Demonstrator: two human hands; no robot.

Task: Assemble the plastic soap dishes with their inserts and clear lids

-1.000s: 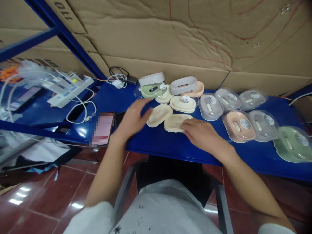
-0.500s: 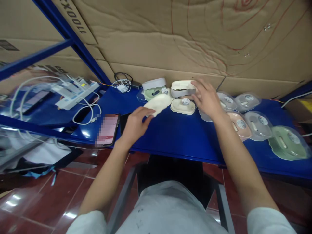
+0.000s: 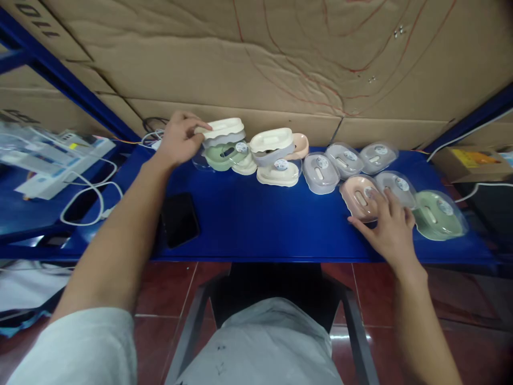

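Observation:
At the back left, my left hand pinches the end of a cream soap dish tray, which sits on a grey piece. Below these lie a green soap dish and another cream tray. My right hand is spread over a pink soap dish with a clear lid and a grey lidded soap dish. Its fingers are apart; whether the fingertips touch the lids I cannot tell. Beside it on the right is a green lidded soap dish.
More lidded grey soap dishes stand right of a cream and grey stack. A black phone lies at the front left. A power strip with cables is at the far left. Cardboard walls the back.
My left hand has carried the cream tray left and back onto the grey piece. My right hand has left the middle stack and moved right to the lidded soap dishes. The view has shifted right.

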